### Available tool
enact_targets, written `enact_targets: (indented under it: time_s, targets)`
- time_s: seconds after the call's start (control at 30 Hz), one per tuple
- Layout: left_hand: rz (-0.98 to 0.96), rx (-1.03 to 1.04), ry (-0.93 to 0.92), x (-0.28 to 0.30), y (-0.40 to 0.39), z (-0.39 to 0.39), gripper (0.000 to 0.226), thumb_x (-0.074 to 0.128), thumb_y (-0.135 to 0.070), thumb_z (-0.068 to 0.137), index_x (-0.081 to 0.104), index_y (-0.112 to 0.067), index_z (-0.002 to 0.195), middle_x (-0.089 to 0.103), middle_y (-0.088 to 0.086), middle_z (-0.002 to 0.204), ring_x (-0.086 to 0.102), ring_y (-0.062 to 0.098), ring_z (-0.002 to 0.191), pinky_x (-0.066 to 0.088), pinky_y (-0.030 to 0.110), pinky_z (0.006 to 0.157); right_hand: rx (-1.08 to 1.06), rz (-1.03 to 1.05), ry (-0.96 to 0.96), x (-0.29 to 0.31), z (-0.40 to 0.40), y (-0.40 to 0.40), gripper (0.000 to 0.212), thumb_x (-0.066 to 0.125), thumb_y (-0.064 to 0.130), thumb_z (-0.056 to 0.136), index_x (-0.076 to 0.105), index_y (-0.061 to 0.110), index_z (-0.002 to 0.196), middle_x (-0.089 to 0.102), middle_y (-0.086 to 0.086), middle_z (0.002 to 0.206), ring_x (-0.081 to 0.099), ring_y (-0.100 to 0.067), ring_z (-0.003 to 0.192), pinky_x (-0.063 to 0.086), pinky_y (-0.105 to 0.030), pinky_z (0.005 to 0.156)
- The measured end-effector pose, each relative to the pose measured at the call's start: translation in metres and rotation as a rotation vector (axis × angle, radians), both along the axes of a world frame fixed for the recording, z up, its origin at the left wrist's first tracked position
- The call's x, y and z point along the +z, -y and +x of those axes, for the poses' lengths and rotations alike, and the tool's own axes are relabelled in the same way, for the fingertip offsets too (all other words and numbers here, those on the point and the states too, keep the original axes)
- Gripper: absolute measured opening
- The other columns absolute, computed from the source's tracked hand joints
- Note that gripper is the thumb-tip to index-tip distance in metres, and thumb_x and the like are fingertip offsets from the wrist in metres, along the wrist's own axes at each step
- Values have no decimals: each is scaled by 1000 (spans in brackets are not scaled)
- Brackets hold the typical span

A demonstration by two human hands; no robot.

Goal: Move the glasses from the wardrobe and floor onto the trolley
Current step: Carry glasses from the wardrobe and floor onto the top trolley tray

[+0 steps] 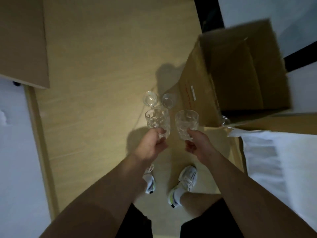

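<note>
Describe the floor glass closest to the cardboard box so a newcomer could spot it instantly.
Start at the big open brown cardboard box lying on the pale wooden floor. Just off its lower left corner stand two clear glasses. The one meant is the right-hand clear glass, nearly touching the box's side; its neighbour, the left-hand clear glass, stands further out on bare floor.

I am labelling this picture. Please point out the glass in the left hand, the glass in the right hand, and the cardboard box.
Left-hand glass (pixel 157 118), head view, bowl.
Right-hand glass (pixel 186 121), head view, bowl.
Cardboard box (pixel 192 79), head view, outer side wall.
</note>
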State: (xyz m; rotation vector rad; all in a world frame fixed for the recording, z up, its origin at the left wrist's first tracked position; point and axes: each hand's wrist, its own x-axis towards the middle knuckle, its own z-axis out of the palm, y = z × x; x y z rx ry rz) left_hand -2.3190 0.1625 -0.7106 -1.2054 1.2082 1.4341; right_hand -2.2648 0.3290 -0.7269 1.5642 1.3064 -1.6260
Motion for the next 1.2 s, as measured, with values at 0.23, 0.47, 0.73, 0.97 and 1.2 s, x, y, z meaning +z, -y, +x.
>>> enact_targets:
  time_s: [0.23,0.47,0.73,0.97,1.2]
  targets:
    - [8,-10,-191,216,53,-85,7,61,-18,90,55,-15,88,49,10,87,49,21,66,48,33,59,64,-19,-216,215,-87,49,18,62,35,100,58,18,96,53,-4,98,52,-15,82,48,-33,67]
    - [-1,0,-556,424,120,-169,16,51,-26,96,51,-20,82,43,7,72,39,20,61,40,31,61,202,-8,-556,405,-198,107,29,56,42,101,58,14,95,52,-5,78,52,-19,72,57,-42,78]
    - [-137,225,-817,565,212,-186,37,51,-49,97,41,-24,72,60,11,82,50,21,65,44,30,69,380,-62,-812,537,-271,179,36,49,47,101,50,17,80,56,-7,72,54,-21,62,57,-38,70]
    - [-324,510,-824,593,268,-153,39,48,-50,97,44,-21,70,67,21,99,57,26,71,49,33,71,648,-195,-911,573,-296,240,38,50,46,101,51,16,78,60,-10,79,60,-26,74,59,-43,77]
    - [-457,772,-733,582,301,-76,38,46,-47,97,43,-21,70,67,21,97,60,29,77,51,35,70,980,-316,-890,559,-272,307,38,50,48,98,52,17,76,64,-14,83,61,-27,75,59,-36,66]
